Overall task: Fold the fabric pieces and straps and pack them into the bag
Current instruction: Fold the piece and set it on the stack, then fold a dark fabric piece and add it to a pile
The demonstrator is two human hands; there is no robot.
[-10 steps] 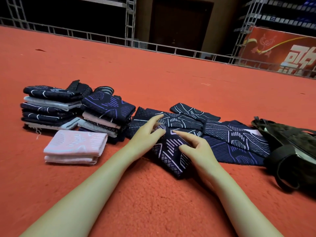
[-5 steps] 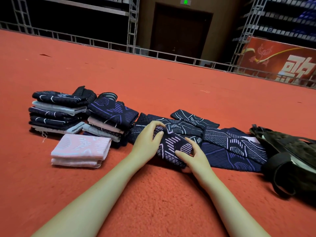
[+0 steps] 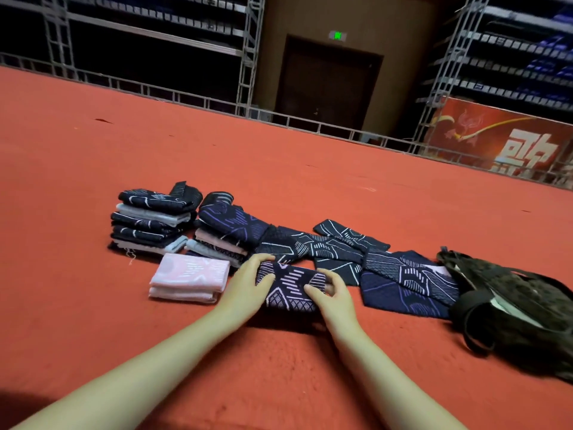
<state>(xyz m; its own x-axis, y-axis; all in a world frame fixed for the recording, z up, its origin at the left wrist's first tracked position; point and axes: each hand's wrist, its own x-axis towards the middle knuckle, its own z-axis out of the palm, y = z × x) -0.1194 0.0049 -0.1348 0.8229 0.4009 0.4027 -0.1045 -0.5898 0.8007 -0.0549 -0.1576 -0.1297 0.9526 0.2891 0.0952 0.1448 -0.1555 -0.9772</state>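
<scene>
A folded dark fabric piece with pink line pattern [image 3: 291, 288] lies on the red carpet between my hands. My left hand [image 3: 248, 285] grips its left edge, thumb on top. My right hand [image 3: 331, 291] pinches its right edge with curled fingers. Behind it, several unfolded dark patterned pieces [image 3: 338, 246] and a navy piece with purple lines [image 3: 400, 290] lie spread out. At the right sits the dark bag [image 3: 514, 308], open, with its black strap [image 3: 468, 305] looped in front.
Two stacks of folded dark and grey pieces [image 3: 152, 221] [image 3: 226, 234] stand at the left, with a folded pink piece [image 3: 190, 277] in front. A metal truss rail [image 3: 186, 97] edges the red carpet [image 3: 279, 367] far behind.
The dark piece with pink lines has been folded smaller and drawn toward me. Both hands have closed in onto its two edges. The camera has tilted up.
</scene>
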